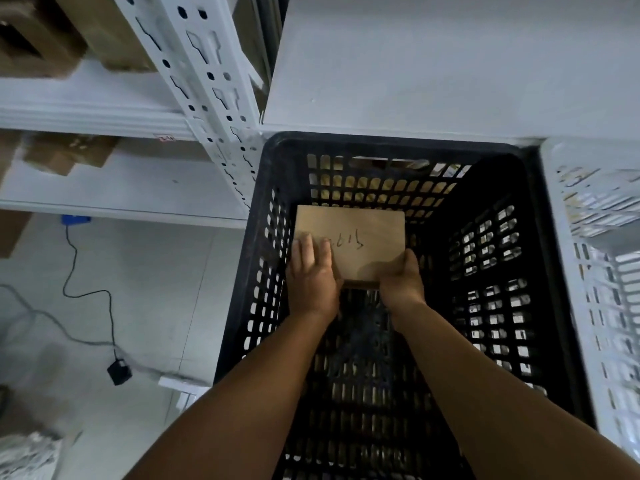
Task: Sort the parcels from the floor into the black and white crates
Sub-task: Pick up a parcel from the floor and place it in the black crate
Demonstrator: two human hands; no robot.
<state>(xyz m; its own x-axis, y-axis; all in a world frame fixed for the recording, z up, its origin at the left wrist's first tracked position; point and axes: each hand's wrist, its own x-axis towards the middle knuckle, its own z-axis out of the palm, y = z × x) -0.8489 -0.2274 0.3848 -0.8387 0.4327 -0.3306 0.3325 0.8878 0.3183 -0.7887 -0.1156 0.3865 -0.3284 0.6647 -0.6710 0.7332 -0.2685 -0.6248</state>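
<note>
Both hands reach down into the black crate (540,278) and share one flat, rectangular cardboard parcel (349,242). The left hand (311,271) lies on the parcel's top face, its fingers straight and pressed flat near the left edge. The right hand (401,278) has its grip on the near right corner, thumb over the top and the other fingers hidden beneath. The parcel is plain brown card with dark handwritten marks across its smooth top, and it sits low inside the crate at the far end, close to the far wall; whether it touches the bottom cannot be told.

The crate is hard black plastic, its walls and floor a lattice of small rounded slots. Just beside it on the right stands a white crate (588,258) of the same perforated make. To the left rises a white metal shelf (104,112) with a punched upright post, carrying brown cardboard boxes (65,154). On the pale tiled floor (156,289) a thin black cable (86,282) snakes to a small black plug.
</note>
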